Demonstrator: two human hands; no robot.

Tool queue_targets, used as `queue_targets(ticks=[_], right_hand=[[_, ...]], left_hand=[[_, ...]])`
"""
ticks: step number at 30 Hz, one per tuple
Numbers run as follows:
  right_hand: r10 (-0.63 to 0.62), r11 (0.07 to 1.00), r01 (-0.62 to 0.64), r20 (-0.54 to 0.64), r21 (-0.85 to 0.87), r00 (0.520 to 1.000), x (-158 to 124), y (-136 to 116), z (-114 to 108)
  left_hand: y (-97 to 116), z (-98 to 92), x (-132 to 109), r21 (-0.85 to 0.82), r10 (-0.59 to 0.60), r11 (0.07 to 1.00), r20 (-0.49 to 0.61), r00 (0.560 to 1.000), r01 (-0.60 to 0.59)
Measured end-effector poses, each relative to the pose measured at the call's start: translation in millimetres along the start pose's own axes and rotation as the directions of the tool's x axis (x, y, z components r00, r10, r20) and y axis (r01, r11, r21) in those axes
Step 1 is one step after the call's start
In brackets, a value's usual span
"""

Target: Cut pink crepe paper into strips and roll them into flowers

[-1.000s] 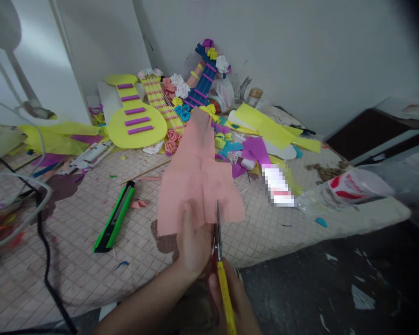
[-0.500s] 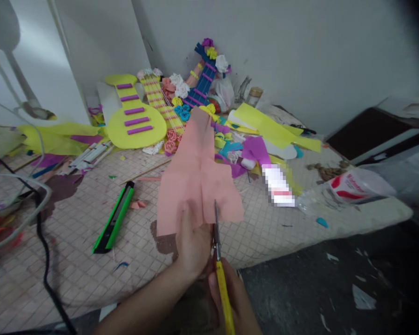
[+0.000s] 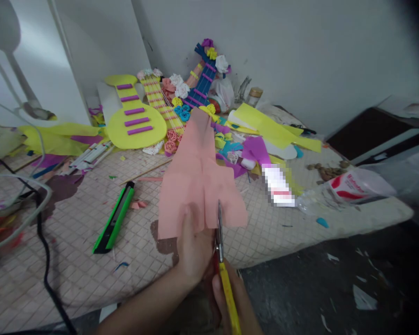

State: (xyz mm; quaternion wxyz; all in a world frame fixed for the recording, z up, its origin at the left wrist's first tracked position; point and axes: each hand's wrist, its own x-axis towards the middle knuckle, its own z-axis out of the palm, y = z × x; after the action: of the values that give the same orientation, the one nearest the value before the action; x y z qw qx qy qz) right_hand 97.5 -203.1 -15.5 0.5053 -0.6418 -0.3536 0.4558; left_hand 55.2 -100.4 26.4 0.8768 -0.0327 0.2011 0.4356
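My left hand (image 3: 193, 249) pinches the near edge of a folded pink paper sheet (image 3: 197, 179) and holds it up over the tiled surface. Just to its right, my right hand (image 3: 232, 302) grips yellow-handled scissors (image 3: 224, 274). Their blades point away from me and stand in the paper's near edge, beside my left thumb. The fingers of my right hand are mostly hidden below the frame edge.
A green utility knife (image 3: 114, 217) lies on the tiled surface (image 3: 73, 260) to the left. Yellow paper guitars (image 3: 136, 116), paper flowers and coloured scraps crowd the back by the wall. Black and white cables (image 3: 38, 218) run at left. A plastic bag (image 3: 356, 186) lies right.
The scissors' blades drew back a little and then came forward into the paper's edge again. The pink sheet shifted slightly; both hands stay in nearly the same place.
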Motion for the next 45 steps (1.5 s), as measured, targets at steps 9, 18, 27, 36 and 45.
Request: queue_targets(ticks=[9, 18, 27, 36, 45], right_hand=[[-0.023, 1.0, 0.023, -0.024, -0.02, 0.999, 2.8, -7.5, 1.7], [0.044, 0.999, -0.044, -0.043, 0.01, 0.998, 2.2, -6.5, -0.4], [0.141, 0.985, -0.128, -0.11, 0.118, 0.984, -0.2, -2.8, 4.4], [0.029, 0.999, -0.031, 0.059, 0.033, 0.998, 5.3, -8.2, -3.5], [0.0, 1.0, -0.001, -0.072, -0.015, 0.997, 0.0, -9.3, 2.1]], left_hand=[[-0.9, 3.9, -1.6, 0.028, -0.026, 0.999, -0.074, 0.997, 0.028], [-0.6, 3.4, -2.3, 0.014, -0.078, 0.997, -0.047, 0.996, 0.079], [0.1, 1.9, -2.3, 0.072, -0.086, 0.994, 0.04, 0.995, 0.083], [-1.9, 3.3, -3.1, 0.017, -0.066, 0.998, 0.019, 0.998, 0.065], [-2.9, -0.6, -5.9, 0.043, -0.151, 0.988, 0.097, 0.984, 0.147]])
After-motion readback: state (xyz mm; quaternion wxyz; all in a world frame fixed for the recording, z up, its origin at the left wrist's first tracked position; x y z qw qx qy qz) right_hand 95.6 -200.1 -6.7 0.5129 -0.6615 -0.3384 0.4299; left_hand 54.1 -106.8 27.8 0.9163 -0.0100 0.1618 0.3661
